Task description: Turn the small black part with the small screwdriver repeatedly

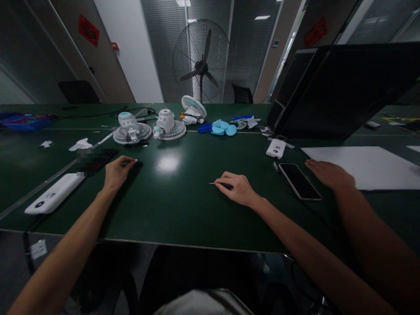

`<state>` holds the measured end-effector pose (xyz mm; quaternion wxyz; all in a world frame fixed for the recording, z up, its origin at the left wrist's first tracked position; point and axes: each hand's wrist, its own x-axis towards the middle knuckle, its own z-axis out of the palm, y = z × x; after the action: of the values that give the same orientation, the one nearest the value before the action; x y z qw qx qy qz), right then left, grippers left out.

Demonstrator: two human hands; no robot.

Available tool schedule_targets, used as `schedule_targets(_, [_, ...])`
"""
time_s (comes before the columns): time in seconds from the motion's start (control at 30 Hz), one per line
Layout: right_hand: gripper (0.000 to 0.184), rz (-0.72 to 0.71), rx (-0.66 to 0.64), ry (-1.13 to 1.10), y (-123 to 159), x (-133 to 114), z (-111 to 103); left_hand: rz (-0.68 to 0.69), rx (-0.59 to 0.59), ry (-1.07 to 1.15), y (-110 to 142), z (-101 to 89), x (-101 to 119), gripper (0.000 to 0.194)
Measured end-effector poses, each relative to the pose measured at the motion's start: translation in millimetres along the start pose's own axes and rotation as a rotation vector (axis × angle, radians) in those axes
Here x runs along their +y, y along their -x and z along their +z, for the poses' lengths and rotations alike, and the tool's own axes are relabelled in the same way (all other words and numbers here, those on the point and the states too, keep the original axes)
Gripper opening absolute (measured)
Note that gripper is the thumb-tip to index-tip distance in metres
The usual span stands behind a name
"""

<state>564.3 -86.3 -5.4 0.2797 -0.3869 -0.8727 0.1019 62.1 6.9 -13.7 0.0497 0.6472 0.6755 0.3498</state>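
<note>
Right hand (238, 188): grips a slim tool (226, 186) pen-fashion above mid-table, seemingly for fine control; black handle, thin shaft pointing left.
Left hand (117, 171): pinches a small item (136, 161), too tiny to identify, low over the green table (183, 218).
White fans (173, 132): two rest grille-down, likely for stability.
Blade (223, 127): light-blue, rounded petals.

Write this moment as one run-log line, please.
Left grip: at small pale item, hold unclear | Right grip: holding slim dark-handled tool | Right of tool: phone, then another person's hand | Beyond: three white fans
</note>
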Motion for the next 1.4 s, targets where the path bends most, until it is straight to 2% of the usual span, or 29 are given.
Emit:
schedule_targets(0.2, [0.023, -0.002, -0.012, -0.006, 0.1, 1.5, 0.1, 0.048, -0.072, 0.007, -3.4, 0.8, -1.1, 0.044])
schedule_targets(0.37, [0.023, -0.012, -0.005, 0.004, 0.0, 2.3, 0.1, 0.083, -0.056, 0.056, -5.3, 3.8, -8.5, 0.045])
schedule_targets(0.77, [0.024, -0.012, -0.019, -0.015, 0.4, 1.6, 0.6, -0.064, -0.127, 0.053, -9.1, 3.6, -14.3, 0.059])
schedule_targets(1.1, [0.024, -0.008, -0.037, -0.024, 0.5, 2.2, -0.6, -0.136, -0.124, 0.055, -8.6, 2.2, -12.0, 0.049])
schedule_targets(1.4, [0.023, -0.014, -0.009, 0.032, -0.1, 1.5, 0.9, -0.177, -0.168, 0.120, -9.1, 1.5, -12.7, 0.053])
